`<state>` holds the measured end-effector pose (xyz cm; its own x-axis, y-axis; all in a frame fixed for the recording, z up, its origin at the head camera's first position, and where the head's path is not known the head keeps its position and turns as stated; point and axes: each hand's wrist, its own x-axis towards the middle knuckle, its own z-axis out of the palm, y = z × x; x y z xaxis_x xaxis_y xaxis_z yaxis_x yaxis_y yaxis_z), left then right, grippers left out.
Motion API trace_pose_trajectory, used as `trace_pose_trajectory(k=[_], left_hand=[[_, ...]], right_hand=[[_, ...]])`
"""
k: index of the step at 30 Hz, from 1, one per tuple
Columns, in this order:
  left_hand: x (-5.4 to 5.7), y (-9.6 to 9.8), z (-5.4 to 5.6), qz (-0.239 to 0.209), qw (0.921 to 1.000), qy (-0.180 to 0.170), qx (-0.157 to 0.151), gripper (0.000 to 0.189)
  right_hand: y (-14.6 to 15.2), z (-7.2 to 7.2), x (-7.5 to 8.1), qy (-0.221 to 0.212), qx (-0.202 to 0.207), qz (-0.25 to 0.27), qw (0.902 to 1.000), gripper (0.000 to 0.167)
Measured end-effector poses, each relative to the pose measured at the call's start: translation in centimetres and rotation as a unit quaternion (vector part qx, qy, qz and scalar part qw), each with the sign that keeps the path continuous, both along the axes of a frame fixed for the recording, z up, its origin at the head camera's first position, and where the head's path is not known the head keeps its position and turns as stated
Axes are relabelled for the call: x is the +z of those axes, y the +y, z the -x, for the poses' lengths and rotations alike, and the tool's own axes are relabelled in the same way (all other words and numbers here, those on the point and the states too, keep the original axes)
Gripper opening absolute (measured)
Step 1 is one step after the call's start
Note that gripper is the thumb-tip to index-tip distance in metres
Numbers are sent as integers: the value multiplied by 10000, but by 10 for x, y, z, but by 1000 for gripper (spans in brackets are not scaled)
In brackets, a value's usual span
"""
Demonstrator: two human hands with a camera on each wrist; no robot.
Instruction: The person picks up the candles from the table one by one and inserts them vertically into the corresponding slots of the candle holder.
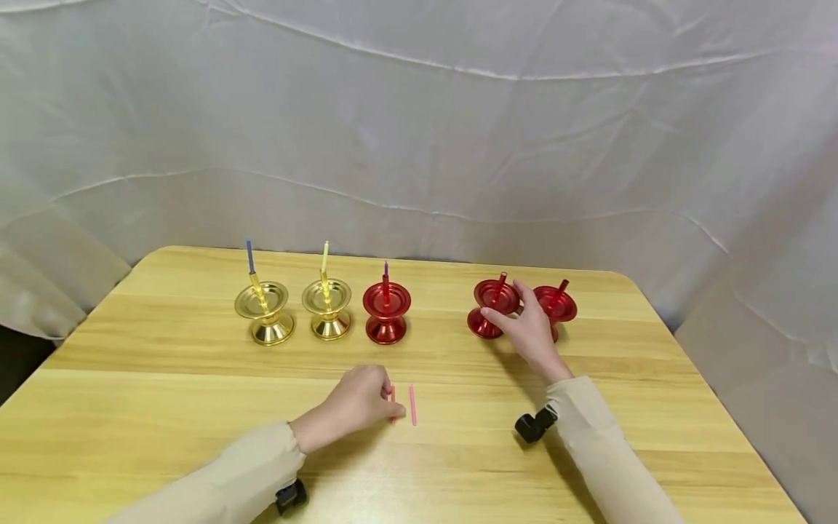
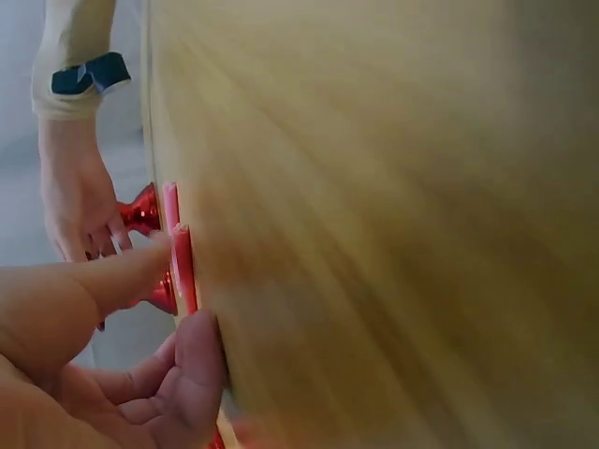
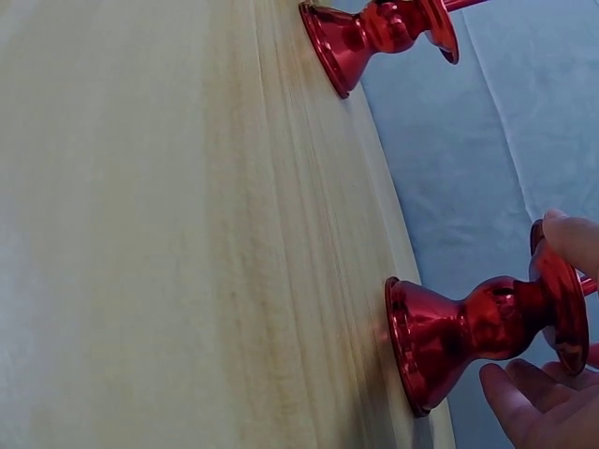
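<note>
My left hand (image 1: 358,400) is low over the table, thumb and fingertips pinching a thin red-orange candle (image 1: 393,393) that lies there. Just right of it lies a pink candle (image 1: 413,406). In the left wrist view the thumb crosses near one end of the red-orange candle (image 2: 183,267), and a fingertip is at the other. My right hand (image 1: 529,331) holds a shiny red candle holder (image 1: 485,322) by its dish, thumb at the rim in the right wrist view (image 3: 559,309). That holder stands upright, with no candle visible in its tube. Another red holder (image 1: 564,309) is partly behind the hand.
Left of the right hand stands a red holder (image 1: 386,331) with a purple candle (image 1: 385,269). Farther left are two gold holders, one with a yellow candle (image 1: 324,256), one with a blue candle (image 1: 250,256). A pale curtain (image 1: 419,145) hangs behind the wooden table (image 1: 196,407).
</note>
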<state>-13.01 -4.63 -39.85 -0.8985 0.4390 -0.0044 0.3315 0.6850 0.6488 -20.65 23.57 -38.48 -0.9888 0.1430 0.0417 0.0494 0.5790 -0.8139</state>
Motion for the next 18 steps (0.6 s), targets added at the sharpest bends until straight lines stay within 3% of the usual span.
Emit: trace_pose_trajectory(k=[6,11,15,18], left_hand=[[-1,-1,5,-62,9999,64,63,24],[-2,-4,7,-202,9996,128,-130,16],[-1,-7,9,-630,9971,-322,-263,8],[4,-9,11,-1246,9877,-915,-222,4]], right_hand=[[3,-1,0,-30,3,-33,10000,89],[4,-1,-2,-91,85,-76,9999,93],[5,0,-3,-41,139,-3,9999,94],[5,1,-4,7,145,42,9999,93]])
